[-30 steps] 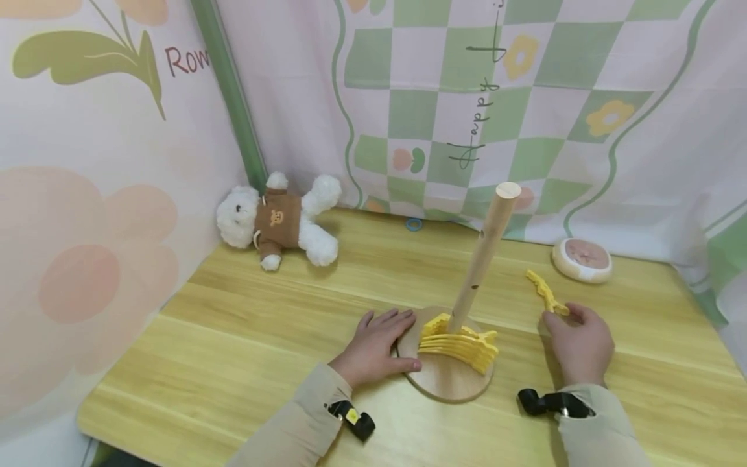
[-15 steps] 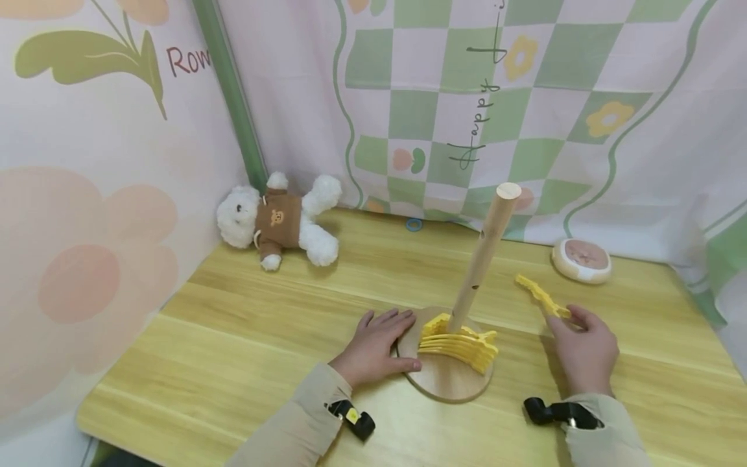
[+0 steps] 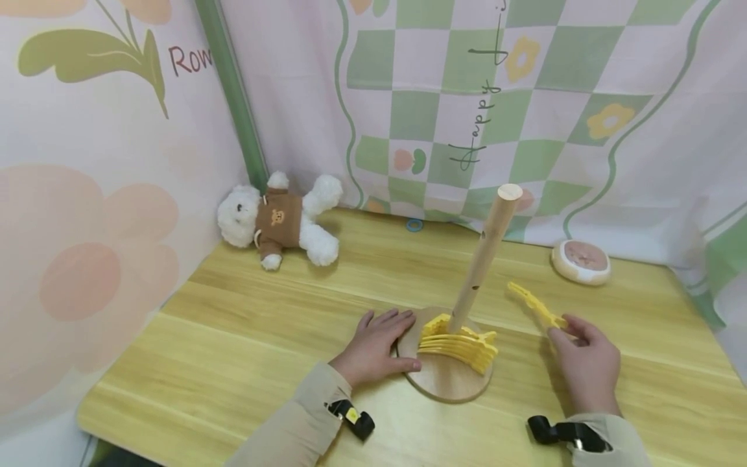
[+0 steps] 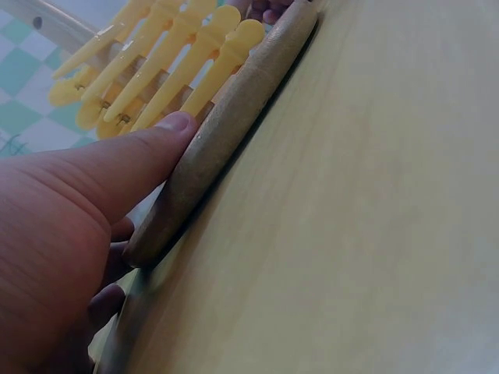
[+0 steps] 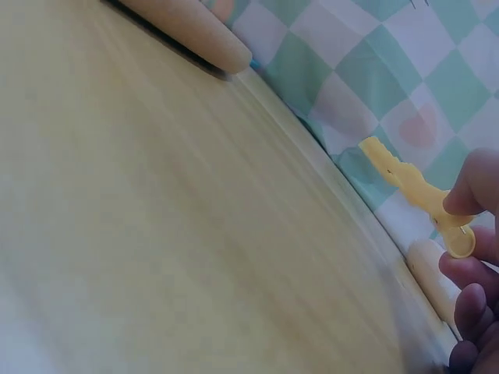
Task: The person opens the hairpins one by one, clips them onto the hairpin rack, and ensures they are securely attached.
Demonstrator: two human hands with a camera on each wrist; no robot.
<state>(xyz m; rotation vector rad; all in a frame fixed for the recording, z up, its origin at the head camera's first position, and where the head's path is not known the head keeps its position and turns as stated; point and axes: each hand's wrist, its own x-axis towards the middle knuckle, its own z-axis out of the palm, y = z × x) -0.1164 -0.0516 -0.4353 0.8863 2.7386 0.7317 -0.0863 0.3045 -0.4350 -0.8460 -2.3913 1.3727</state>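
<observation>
A round wooden base (image 3: 449, 383) carries an upright wooden post (image 3: 481, 259) with small dark holes in it. Several curved yellow plastic pieces (image 3: 458, 349) lie stacked around the post's foot; in the left wrist view their ends are rounded knobs (image 4: 226, 17). My left hand (image 3: 373, 353) rests on the left side of the base, fingers extended and thumb (image 4: 148, 156) lying near the stack. To the right of the stand, my right hand (image 3: 589, 366) pinches one long, bumpy yellow plastic piece (image 3: 531, 301) by its near end, held above the table. Its far end points left, away from me.
A white plush toy (image 3: 283, 220) in a brown shirt lies at the back left of the table (image 3: 233, 363). A small blue ring (image 3: 414, 225) sits by the curtain (image 3: 420, 117). At the back right is a rounded cream-and-pink item (image 3: 581, 263).
My right hand has come slightly nearer to me with the yellow piece, whose far end has swung left and toward me. My left hand and the stand have stayed put.
</observation>
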